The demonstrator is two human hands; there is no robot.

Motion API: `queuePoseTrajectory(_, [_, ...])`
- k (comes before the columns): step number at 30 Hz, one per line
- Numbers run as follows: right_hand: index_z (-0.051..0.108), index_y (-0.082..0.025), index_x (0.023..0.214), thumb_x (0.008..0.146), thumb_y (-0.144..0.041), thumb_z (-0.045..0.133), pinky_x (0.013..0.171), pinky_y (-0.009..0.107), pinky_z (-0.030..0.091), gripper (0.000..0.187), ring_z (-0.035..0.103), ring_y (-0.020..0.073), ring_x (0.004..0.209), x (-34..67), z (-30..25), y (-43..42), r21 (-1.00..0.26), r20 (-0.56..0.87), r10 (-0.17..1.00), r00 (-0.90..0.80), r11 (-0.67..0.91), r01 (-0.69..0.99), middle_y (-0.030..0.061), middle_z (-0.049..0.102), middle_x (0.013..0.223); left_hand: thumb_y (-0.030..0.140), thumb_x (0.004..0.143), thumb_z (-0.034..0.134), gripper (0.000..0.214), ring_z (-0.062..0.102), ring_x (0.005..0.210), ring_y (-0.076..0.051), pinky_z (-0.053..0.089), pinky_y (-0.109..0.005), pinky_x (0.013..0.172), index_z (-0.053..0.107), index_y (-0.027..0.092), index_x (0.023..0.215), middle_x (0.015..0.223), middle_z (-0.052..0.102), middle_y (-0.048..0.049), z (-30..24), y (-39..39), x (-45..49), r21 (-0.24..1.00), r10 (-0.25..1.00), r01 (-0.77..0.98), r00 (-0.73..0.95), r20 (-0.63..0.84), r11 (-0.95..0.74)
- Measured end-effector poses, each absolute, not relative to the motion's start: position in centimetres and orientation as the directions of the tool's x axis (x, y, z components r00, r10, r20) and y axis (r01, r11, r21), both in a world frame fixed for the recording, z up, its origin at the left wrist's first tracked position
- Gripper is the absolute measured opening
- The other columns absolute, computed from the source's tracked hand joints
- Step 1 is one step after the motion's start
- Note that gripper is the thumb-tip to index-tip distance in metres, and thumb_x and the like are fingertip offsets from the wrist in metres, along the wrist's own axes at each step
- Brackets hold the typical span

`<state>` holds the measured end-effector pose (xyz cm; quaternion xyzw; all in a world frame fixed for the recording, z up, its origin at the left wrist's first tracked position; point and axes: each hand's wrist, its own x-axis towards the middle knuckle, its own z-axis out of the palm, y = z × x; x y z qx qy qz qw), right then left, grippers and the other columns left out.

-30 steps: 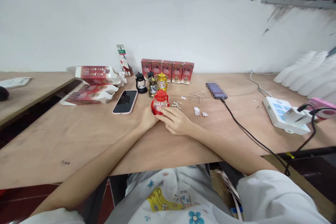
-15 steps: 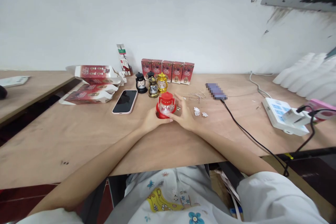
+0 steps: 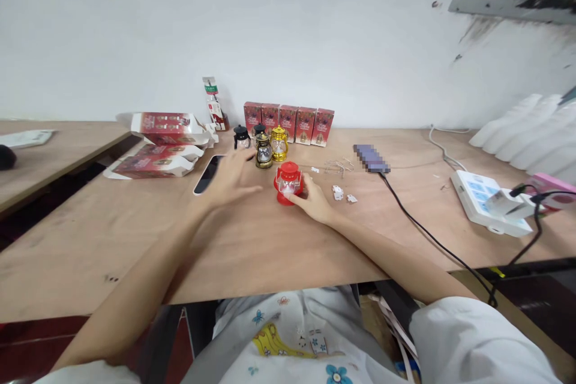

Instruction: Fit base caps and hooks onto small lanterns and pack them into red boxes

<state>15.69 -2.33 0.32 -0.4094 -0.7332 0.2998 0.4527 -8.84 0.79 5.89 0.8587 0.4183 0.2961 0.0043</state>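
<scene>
A small red lantern stands upright on the wooden table, and my right hand grips it from the right side. My left hand is apart from it, fingers spread, over the right part of a phone with a dark screen. Just beyond the left hand are more small lanterns: a black lantern partly covered by the fingers, a bronze lantern and a gold lantern. Another black lantern is mostly hidden behind the bronze one.
Several red boxes line the wall, with a bottle to their left. Opened cartons lie at left. White pieces and bent wires lie right of the lantern. A cabled phone and a power strip are farther right.
My left hand has let go of the red lantern and moved left and away from me, opening over the phone. The right hand still holds the lantern.
</scene>
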Motion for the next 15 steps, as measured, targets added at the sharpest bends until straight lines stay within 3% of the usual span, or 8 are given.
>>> queuePoseTrajectory(3, [0.045, -0.018, 0.124, 0.079, -0.034, 0.063, 0.096, 0.041, 0.046, 0.051, 0.059, 0.0225, 0.111, 16.0, 0.1, -1.8, -0.816, 0.420, 0.882, -0.212, 0.470, 0.337, 0.0108, 0.060, 0.124, 0.036, 0.071, 0.062, 0.064, 0.045, 0.121, -0.031, 0.034, -0.045, 0.100, 0.045, 0.012, 0.128, 0.131, 0.052, -0.0151, 8.3, 2.3, -14.5, 0.041, 0.763, 0.869, 0.410, 0.500, -0.493])
queuePoseTrajectory(5, [0.046, -0.017, 0.123, 0.079, -0.031, 0.063, 0.096, 0.042, 0.046, 0.049, 0.059, 0.0236, 0.110, 16.2, -0.1, -1.4, -0.806, 0.434, 0.888, -0.153, 0.459, 0.374, 0.0116, 0.061, 0.123, 0.029, 0.077, 0.053, 0.051, 0.047, 0.117, -0.030, 0.035, -0.047, 0.096, 0.048, 0.013, 0.125, 0.128, 0.055, -0.0136, 8.8, 2.9, -18.4, -0.073, 0.846, 0.942, 0.328, 0.419, -0.329])
queuePoseTrajectory(8, [0.047, -0.018, 0.121, 0.078, -0.028, 0.061, 0.094, 0.044, 0.047, 0.046, 0.061, 0.0244, 0.106, 16.6, -0.6, -0.7, -0.813, 0.437, 0.897, -0.069, 0.426, 0.396, 0.0121, 0.062, 0.119, 0.023, 0.078, 0.049, 0.056, 0.048, 0.115, -0.028, 0.035, -0.046, 0.094, 0.041, 0.014, 0.133, 0.130, 0.055, -0.0139, 7.8, 3.2, -23.1, -0.171, 0.929, 0.972, 0.209, 0.307, -0.162])
queuePoseTrajectory(12, [0.034, -0.017, 0.132, 0.076, -0.032, 0.064, 0.099, 0.047, 0.044, 0.065, 0.055, 0.0252, 0.117, 16.7, -1.6, -0.2, -0.842, 0.435, 0.900, -0.001, 0.407, 0.355, 0.0169, 0.051, 0.132, 0.024, 0.086, 0.037, 0.064, 0.049, 0.113, -0.027, 0.034, -0.044, 0.090, 0.018, 0.018, 0.146, 0.138, 0.048, -0.0149, 5.6, 2.9, -25.5, -0.218, 0.952, 0.966, 0.192, 0.240, -0.140])
queuePoseTrajectory(15, [0.027, -0.017, 0.137, 0.078, -0.036, 0.063, 0.103, 0.049, 0.039, 0.072, 0.043, 0.0262, 0.129, 16.6, -1.6, -0.7, -0.780, 0.543, 0.837, 0.063, 0.475, 0.408, 0.0191, 0.040, 0.140, 0.032, 0.092, 0.026, 0.056, 0.050, 0.107, -0.026, 0.034, -0.041, 0.085, 0.019, 0.020, 0.146, 0.128, 0.056, -0.0151, 4.7, 2.4, -25.1, -0.273, 0.913, 0.951, 0.235, 0.333, -0.145])
